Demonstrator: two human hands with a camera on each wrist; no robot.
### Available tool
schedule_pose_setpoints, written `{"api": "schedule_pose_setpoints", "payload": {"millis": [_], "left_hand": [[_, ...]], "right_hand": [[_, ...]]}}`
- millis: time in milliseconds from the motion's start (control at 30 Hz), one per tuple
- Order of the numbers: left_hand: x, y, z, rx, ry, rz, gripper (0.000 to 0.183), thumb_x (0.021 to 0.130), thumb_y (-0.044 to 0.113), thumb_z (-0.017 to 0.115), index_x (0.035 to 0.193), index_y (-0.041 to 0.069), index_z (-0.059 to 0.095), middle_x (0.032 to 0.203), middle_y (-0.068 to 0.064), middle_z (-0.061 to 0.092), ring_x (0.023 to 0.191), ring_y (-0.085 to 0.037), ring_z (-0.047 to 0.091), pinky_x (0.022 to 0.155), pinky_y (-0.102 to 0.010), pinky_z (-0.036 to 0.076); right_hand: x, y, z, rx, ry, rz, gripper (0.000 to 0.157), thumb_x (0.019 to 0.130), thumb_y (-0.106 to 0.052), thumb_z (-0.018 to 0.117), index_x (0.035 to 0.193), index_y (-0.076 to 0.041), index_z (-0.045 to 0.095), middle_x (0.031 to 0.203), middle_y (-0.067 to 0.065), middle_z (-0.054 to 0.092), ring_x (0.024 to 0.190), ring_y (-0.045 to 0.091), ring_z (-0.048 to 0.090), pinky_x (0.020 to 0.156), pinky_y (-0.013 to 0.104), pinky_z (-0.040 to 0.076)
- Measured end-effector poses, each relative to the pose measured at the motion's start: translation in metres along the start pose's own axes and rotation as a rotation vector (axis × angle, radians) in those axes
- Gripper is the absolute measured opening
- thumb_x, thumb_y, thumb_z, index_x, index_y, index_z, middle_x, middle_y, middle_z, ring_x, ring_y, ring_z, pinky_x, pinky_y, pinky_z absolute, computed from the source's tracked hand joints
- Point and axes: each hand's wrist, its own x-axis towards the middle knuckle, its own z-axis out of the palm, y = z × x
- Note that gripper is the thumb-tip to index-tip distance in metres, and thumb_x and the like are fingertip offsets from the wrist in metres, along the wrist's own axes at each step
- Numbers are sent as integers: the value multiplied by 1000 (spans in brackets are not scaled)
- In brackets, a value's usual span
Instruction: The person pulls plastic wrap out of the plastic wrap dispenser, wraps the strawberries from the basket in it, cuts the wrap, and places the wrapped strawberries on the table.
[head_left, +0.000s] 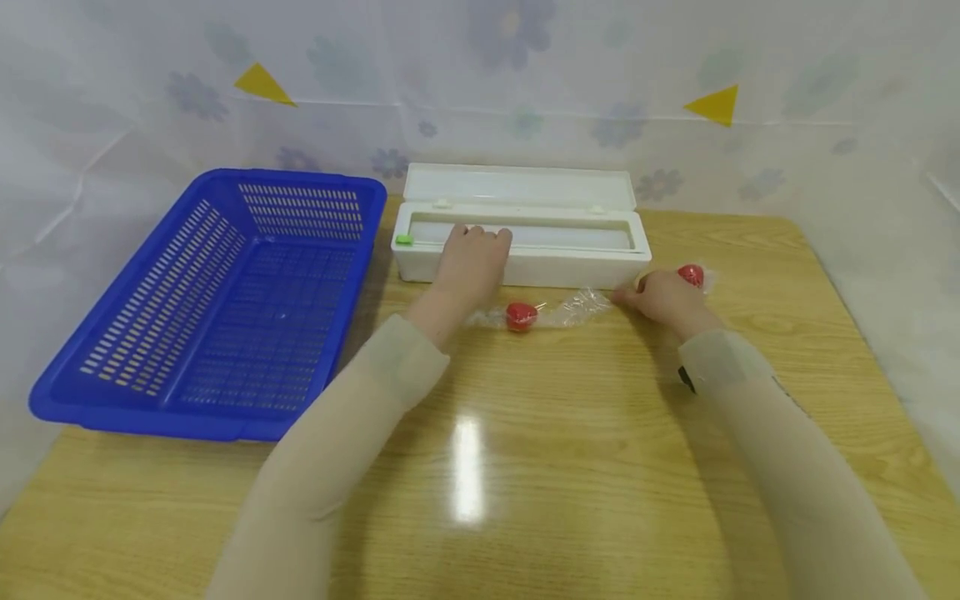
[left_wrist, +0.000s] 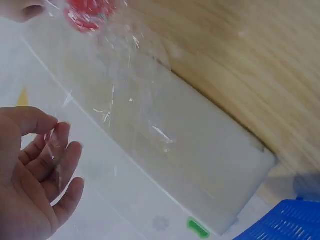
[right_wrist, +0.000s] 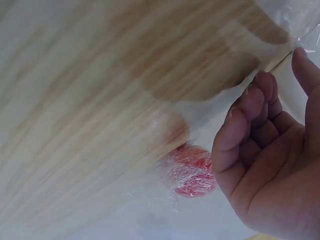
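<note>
A red, fruit-like piece (head_left: 521,316) with a short pale stalk lies on the table in crumpled clear cling film (head_left: 583,307). Right behind it stands a white cling film dispenser (head_left: 525,268), lid raised, a roll inside. My left hand (head_left: 474,262) is over the dispenser's front edge; thumb and forefinger pinch thin clear film (left_wrist: 59,125). At the film's right end is my right hand (head_left: 663,298), fingers loosely curled, thumb (right_wrist: 302,65) apart from them and its tip right at the film. Beside that hand lies a second red piece (head_left: 691,275), wrapped in film (right_wrist: 175,175).
A large blue plastic basket (head_left: 352,275) with slotted walls stands on the left of the wooden table (head_left: 570,467). A green slider (head_left: 404,240) sits at the dispenser's left end. Behind the table hangs a flowered curtain (head_left: 480,100) with two yellow triangles.
</note>
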Motion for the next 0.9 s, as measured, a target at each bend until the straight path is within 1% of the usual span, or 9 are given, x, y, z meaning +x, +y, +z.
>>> {"api": "schedule_pose_setpoints", "payload": {"millis": [100, 200, 433, 500, 567, 633, 733, 833, 900], "left_hand": [[-9, 5, 4, -55, -15, 27, 30, 93, 21, 53, 120, 9, 50, 113, -6, 62, 106, -23, 57, 98, -39, 42], [-18, 12, 13, -99, -48, 83, 29, 92, 24, 54, 117, 9, 56, 109, -6, 63, 102, -23, 58, 92, -38, 47], [-31, 20, 43, -164, -120, 181, 29, 93, 22, 49, 119, 17, 60, 104, -4, 66, 94, -22, 61, 80, -38, 50], [-32, 19, 49, -185, -132, 210, 25, 93, 20, 48, 114, 16, 62, 99, -4, 65, 89, -20, 60, 78, -36, 50], [-33, 18, 52, -211, -148, 227, 19, 94, 20, 48, 102, 12, 63, 91, -3, 63, 81, -18, 58, 75, -34, 49], [-31, 17, 54, -275, -174, 208, 20, 96, 20, 44, 98, 11, 61, 90, -3, 62, 81, -18, 58, 77, -33, 50], [-26, 16, 56, -369, -198, 147, 22, 97, 22, 43, 104, 8, 58, 95, -6, 64, 87, -20, 61, 82, -35, 52], [-20, 15, 56, -411, -190, 92, 36, 94, 27, 52, 122, 4, 48, 105, -9, 64, 92, -22, 63, 81, -36, 53], [-17, 15, 57, -388, -191, 78, 43, 90, 31, 59, 120, 3, 46, 103, -9, 64, 89, -22, 63, 77, -35, 54]], "right_hand": [[-1, 0, 2, -31, 3, 0, 55, 88, -58, 48, 68, -8, 50, 68, 6, 49, 64, 21, 44, 52, 31, 37], [-3, 0, 3, -72, 29, -14, 54, 89, -57, 48, 66, -8, 51, 67, 7, 52, 62, 22, 46, 50, 32, 38], [-5, 0, 7, -126, 78, -52, 56, 89, -59, 47, 70, -7, 57, 74, 14, 62, 65, 30, 58, 55, 45, 46], [-5, 1, 8, -143, 99, -57, 56, 88, -60, 47, 67, -9, 54, 71, 13, 61, 64, 29, 58, 54, 44, 45], [-5, 1, 8, -145, 116, -68, 55, 87, -60, 50, 65, -10, 52, 68, 11, 59, 61, 28, 56, 52, 42, 44], [-5, 3, 8, -133, 121, -82, 54, 85, -60, 52, 64, -11, 52, 64, 8, 57, 59, 25, 53, 50, 39, 42], [-6, 5, 8, -113, 115, -102, 53, 82, -63, 56, 66, -12, 55, 60, 3, 54, 57, 22, 48, 49, 34, 39], [-6, 7, 6, -117, 92, -122, 56, 78, -68, 56, 69, -13, 58, 61, 1, 56, 57, 19, 48, 49, 31, 37], [-6, 8, 3, -123, 60, -140, 58, 75, -71, 57, 72, -13, 59, 63, 0, 57, 58, 18, 49, 49, 30, 36]]}}
